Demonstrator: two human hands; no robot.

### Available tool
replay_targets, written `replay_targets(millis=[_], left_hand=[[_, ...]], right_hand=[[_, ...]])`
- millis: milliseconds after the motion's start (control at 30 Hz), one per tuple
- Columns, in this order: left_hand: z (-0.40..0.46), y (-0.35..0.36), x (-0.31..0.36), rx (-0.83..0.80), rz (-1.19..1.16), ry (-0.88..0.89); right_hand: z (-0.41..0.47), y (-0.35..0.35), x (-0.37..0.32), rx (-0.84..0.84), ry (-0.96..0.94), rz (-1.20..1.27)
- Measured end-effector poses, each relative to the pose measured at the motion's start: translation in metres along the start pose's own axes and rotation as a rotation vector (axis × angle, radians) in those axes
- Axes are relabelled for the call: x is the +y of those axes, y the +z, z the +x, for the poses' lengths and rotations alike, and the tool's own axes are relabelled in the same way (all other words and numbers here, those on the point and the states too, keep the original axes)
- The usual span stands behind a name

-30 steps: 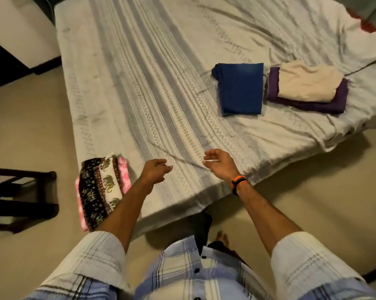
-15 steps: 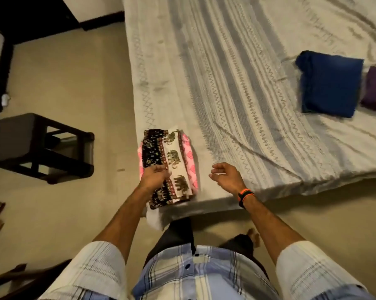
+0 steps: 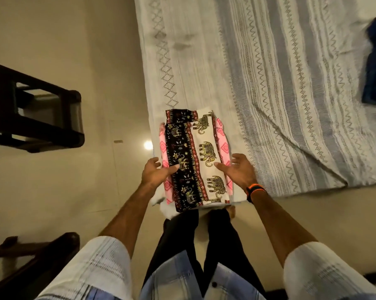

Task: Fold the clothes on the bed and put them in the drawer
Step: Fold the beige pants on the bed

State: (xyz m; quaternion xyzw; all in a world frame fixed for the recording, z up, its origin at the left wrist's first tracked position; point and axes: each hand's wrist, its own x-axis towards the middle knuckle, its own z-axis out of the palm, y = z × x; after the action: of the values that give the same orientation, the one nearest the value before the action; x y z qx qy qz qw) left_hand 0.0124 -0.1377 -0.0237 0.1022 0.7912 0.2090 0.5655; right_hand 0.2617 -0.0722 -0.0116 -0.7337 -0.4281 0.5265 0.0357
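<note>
Clothes (image 3: 195, 161) lengthwise (away from person)

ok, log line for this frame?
stage: pickup | left hand: grips elephant-print stack | right hand: open, touching stack | stack on bed corner

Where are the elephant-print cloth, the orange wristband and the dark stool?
elephant-print cloth (image 3: 205, 156): head view, on its cream panel.
orange wristband (image 3: 254, 188): head view, on the strap.
dark stool (image 3: 73, 118): head view, on its corner leg.
</note>
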Motion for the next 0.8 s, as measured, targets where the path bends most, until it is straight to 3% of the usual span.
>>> replay_targets(millis=[133, 233, 367, 567, 800], left_hand=[[0.033, 0.008, -0.011, -0.086, -0.037, 0.006], [0.044, 0.015, -0.014, -0.050, -0.101, -0.016], [0.054, 0.018, -0.020, -0.033, 0.006, -0.002], [0.056, 0.009, -0.020, -0.056, -0.051, -0.040], [0.049, 0.005, -0.020, -0.145, -0.123, -0.025]], right_hand=[[0.031, 0.020, 0.004, -0.125, -0.007, 0.009], [0.042, 0.034, 0.010, -0.189, 0.021, 0.092], [0.048, 0.042, 0.010, -0.213, 0.048, 0.201], [0.050, 0.046, 0.000, -0.401, 0.081, 0.335], [0.026, 0.053, 0.005, -0.365, 0.077, 0.520]])
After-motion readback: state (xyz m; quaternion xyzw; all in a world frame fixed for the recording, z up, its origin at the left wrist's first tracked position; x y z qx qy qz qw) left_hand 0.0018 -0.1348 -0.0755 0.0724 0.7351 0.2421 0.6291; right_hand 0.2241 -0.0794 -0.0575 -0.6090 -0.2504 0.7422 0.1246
